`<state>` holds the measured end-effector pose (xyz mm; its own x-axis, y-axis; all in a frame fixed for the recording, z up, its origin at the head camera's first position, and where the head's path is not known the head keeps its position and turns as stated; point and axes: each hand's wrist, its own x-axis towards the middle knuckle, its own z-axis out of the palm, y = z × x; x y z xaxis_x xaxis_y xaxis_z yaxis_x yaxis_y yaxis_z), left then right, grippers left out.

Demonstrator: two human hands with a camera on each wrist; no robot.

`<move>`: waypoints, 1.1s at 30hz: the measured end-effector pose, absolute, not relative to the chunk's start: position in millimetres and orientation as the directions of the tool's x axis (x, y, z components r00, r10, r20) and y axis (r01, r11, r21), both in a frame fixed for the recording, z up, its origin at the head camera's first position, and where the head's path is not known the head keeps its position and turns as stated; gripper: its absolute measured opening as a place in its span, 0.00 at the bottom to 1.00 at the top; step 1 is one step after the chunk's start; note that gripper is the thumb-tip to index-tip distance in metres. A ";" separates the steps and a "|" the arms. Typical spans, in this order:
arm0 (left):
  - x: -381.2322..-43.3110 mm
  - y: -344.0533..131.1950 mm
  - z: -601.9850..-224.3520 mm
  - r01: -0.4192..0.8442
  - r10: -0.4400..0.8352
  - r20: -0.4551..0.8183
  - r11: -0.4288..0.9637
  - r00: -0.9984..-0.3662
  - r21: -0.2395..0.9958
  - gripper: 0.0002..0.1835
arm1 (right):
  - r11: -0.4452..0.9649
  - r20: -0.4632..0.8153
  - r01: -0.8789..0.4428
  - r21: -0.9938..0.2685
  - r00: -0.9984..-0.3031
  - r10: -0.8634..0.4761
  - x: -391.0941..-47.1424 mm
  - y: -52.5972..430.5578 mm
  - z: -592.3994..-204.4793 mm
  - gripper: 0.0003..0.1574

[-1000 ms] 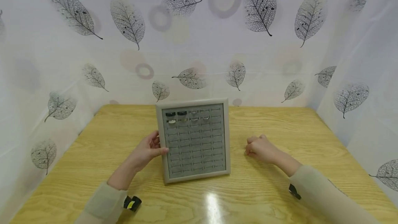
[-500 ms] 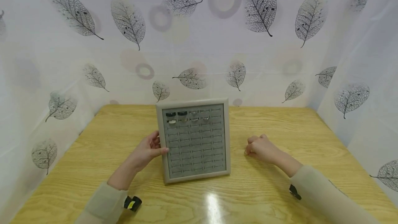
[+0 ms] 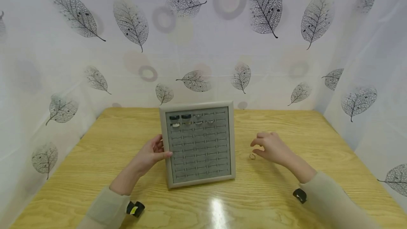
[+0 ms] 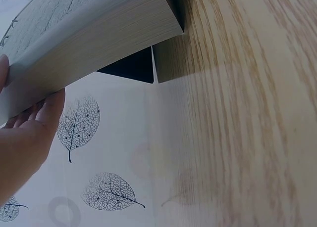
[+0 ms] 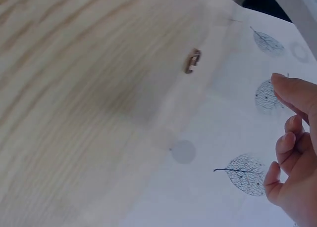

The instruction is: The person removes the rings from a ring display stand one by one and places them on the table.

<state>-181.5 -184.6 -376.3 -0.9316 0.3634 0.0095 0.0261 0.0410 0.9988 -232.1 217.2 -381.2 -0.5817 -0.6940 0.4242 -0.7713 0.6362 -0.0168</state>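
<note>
My left hand (image 3: 152,154) grips the left edge of a framed ring display board (image 3: 201,183), thumb on the front and fingers behind. The board leans upright on the table, its grey slotted face toward me. Several rings sit in its top two rows, among them a black ring (image 3: 174,117) and a silver ring (image 3: 210,121). To the right of the board a small ring (image 3: 252,156) rests on the wood; the right wrist view shows that ring (image 5: 192,61) too. Just above it hovers my right hand (image 3: 270,148), fingers loosely bent and apart, holding nothing.
The wooden table (image 3: 127,130) has a glossy light reflection near its front. A white curtain (image 3: 203,45) with leaf prints hangs behind and along both sides. In the left wrist view, a dark support (image 4: 131,68) shows behind the board.
My right hand has let go of the small ring, its fingers parting and rising slightly, so the ring now shows on the table. The left hand and the board have stayed put.
</note>
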 end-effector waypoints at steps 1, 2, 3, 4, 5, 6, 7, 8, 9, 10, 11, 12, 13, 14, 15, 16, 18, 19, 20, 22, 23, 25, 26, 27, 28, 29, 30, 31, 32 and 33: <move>-181.5 -184.6 -376.5 0.027 0.363 0.010 0.041 -0.932 0.999 0.38 | 0.628 0.451 -0.778 -0.020 -0.567 -0.689 -232.0 217.0 -379.3 0.12; -181.5 -184.7 -376.6 0.027 0.362 0.010 0.041 -0.932 0.999 0.38 | 0.622 0.474 -0.783 -0.032 -0.559 -0.680 -231.7 216.8 -377.0 0.13; -181.7 -184.8 -376.8 0.028 0.362 0.011 0.041 -0.932 0.999 0.38 | 0.615 0.495 -0.787 -0.047 -0.553 -0.670 -231.1 216.4 -374.5 0.13; -181.8 -184.7 -376.9 0.029 0.362 0.013 0.039 -0.932 0.999 0.38 | 0.612 0.516 -0.789 -0.057 -0.548 -0.659 -230.6 216.2 -372.3 0.13; -181.8 -184.7 -376.8 0.029 0.362 0.013 0.037 -0.932 0.999 0.38 | 0.610 0.530 -0.789 -0.074 -0.550 -0.646 -229.4 215.7 -369.5 0.13; -181.9 -184.7 -376.6 0.029 0.363 0.014 0.035 -0.932 0.999 0.38 | 0.611 0.543 -0.786 -0.089 -0.553 -0.632 -228.0 215.1 -366.6 0.13; -182.0 -184.7 -376.4 0.028 0.363 0.015 0.032 -0.932 0.999 0.38 | 0.613 0.557 -0.783 -0.102 -0.556 -0.617 -226.5 214.3 -363.7 0.13; -181.8 -184.7 -376.1 0.030 0.364 0.016 0.031 -0.931 0.999 0.38 | 0.616 0.569 -0.779 -0.116 -0.561 -0.602 -225.0 213.4 -360.9 0.13; -181.6 -184.7 -375.8 0.031 0.365 0.018 0.030 -0.931 0.999 0.39 | 0.617 0.583 -0.777 -0.124 -0.560 -0.589 -223.5 212.4 -358.3 0.14; -181.5 -184.6 -375.5 0.031 0.366 0.018 0.027 -0.930 0.999 0.39 | 0.617 0.598 -0.776 -0.130 -0.558 -0.575 -222.3 211.4 -356.0 0.15; -181.5 -184.5 -375.4 0.029 0.366 0.017 0.027 -0.930 0.999 0.39 | 0.615 0.611 -0.776 -0.142 -0.557 -0.562 -220.8 210.0 -353.5 0.15; -181.6 -184.4 -375.4 0.028 0.366 0.017 0.026 -0.930 0.999 0.39 | 0.610 0.628 -0.778 -0.150 -0.551 -0.549 -219.8 208.7 -351.6 0.16; -181.6 -184.4 -375.4 0.028 0.366 0.017 0.025 -0.930 0.999 0.39 | 0.603 0.643 -0.782 -0.158 -0.545 -0.539 -219.2 207.3 -350.1 0.16; -181.4 -184.4 -375.5 0.027 0.367 0.017 0.024 -0.930 0.999 0.39 | 0.595 0.657 -0.787 -0.163 -0.536 -0.529 -218.7 205.8 -348.5 0.16; -181.6 -184.3 -375.6 0.025 0.367 0.015 0.024 -0.930 0.999 0.39 | 0.586 0.671 -0.793 -0.166 -0.526 -0.523 -218.3 204.2 -346.9 0.16; -181.7 -184.3 -375.7 0.023 0.367 0.013 0.024 -0.930 0.999 0.39 | 0.575 0.684 -0.800 -0.169 -0.515 -0.516 -217.9 202.3 -345.2 0.16; -181.5 -184.3 -375.8 0.022 0.366 0.011 0.025 -0.931 0.999 0.39 | 0.545 0.710 -0.821 -0.171 -0.486 -0.509 -217.8 197.8 -342.1 0.14; -181.4 -184.3 -375.8 0.022 0.366 0.011 0.024 -0.931 0.999 0.39 | 0.525 0.725 -0.834 -0.171 -0.467 -0.506 -218.0 195.2 -340.5 0.12; -181.3 -184.4 -375.9 0.021 0.366 0.010 0.025 -0.931 0.999 0.39 | 0.506 0.738 -0.846 -0.170 -0.450 -0.503 -218.3 192.3 -339.0 0.11; -181.2 -184.6 -376.1 0.020 0.365 0.010 0.024 -0.931 1.000 0.39 | 0.470 0.759 -0.866 -0.172 -0.421 -0.497 -219.2 185.8 -336.3 0.14; -181.2 -184.7 -376.2 0.020 0.365 0.010 0.023 -0.931 1.000 0.39 | 0.451 0.768 -0.875 -0.177 -0.409 -0.492 -219.7 182.4 -335.1 0.17; -181.3 -184.9 -376.5 0.019 0.366 0.010 0.021 -0.930 1.000 0.39 | 0.427 0.783 -0.886 -0.179 -0.391 -0.483 -221.0 175.5 -332.8 0.21; -181.3 -185.1 -376.7 0.019 0.367 0.010 0.020 -0.930 1.000 0.39 | 0.420 0.788 -0.889 -0.181 -0.387 -0.479 -221.6 172.2 -332.0 0.23; -181.3 -185.2 -376.9 0.020 0.367 0.011 0.022 -0.930 1.000 0.39 | 0.411 0.794 -0.893 -0.184 -0.382 -0.474 -222.1 168.8 -331.1 0.23; -181.4 -185.3 -377.2 0.020 0.367 0.011 0.022 -0.930 1.000 0.39 | 0.402 0.799 -0.897 -0.187 -0.377 -0.469 -222.6 165.6 -330.1 0.22; -181.5 -185.3 -377.4 0.022 0.368 0.012 0.022 -0.930 1.000 0.39 | 0.391 0.803 -0.900 -0.192 -0.373 -0.465 -223.1 162.4 -329.2 0.21; -181.6 -185.4 -377.6 0.022 0.369 0.012 0.023 -0.929 0.999 0.39 | 0.383 0.806 -0.903 -0.195 -0.370 -0.462 -223.5 159.3 -328.3 0.20; -181.7 -185.4 -377.8 0.024 0.369 0.013 0.023 -0.929 0.999 0.39 | 0.371 0.809 -0.906 -0.202 -0.368 -0.459 -223.9 156.3 -327.4 0.18; -181.8 -185.4 -377.9 0.024 0.370 0.014 0.023 -0.929 0.999 0.39 | 0.362 0.810 -0.910 -0.204 -0.364 -0.459 -224.3 153.1 -326.7 0.16; -181.9 -185.4 -378.1 0.025 0.370 0.015 0.023 -0.929 0.999 0.39 | 0.354 0.809 -0.912 -0.207 -0.363 -0.462 -224.5 150.0 -325.8 0.15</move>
